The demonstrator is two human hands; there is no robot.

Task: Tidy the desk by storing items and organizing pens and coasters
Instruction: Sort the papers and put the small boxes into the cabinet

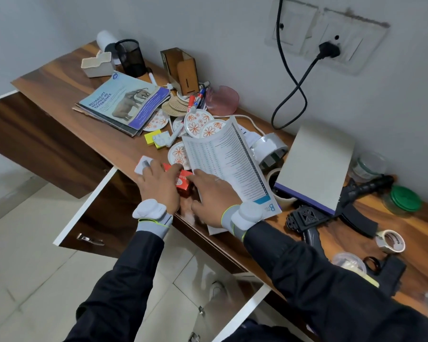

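Red box (183,181) at the desk (59,80) edge: left hand (158,187) rests flat on it, right hand (213,195) spread, forefinger touching.

left hand (158,187) palm-down, right hand (214,193) flat

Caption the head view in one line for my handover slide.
Left hand and right hand meet at a red box on the wooden desk edge, beside a curled printed sheet and floral coasters.
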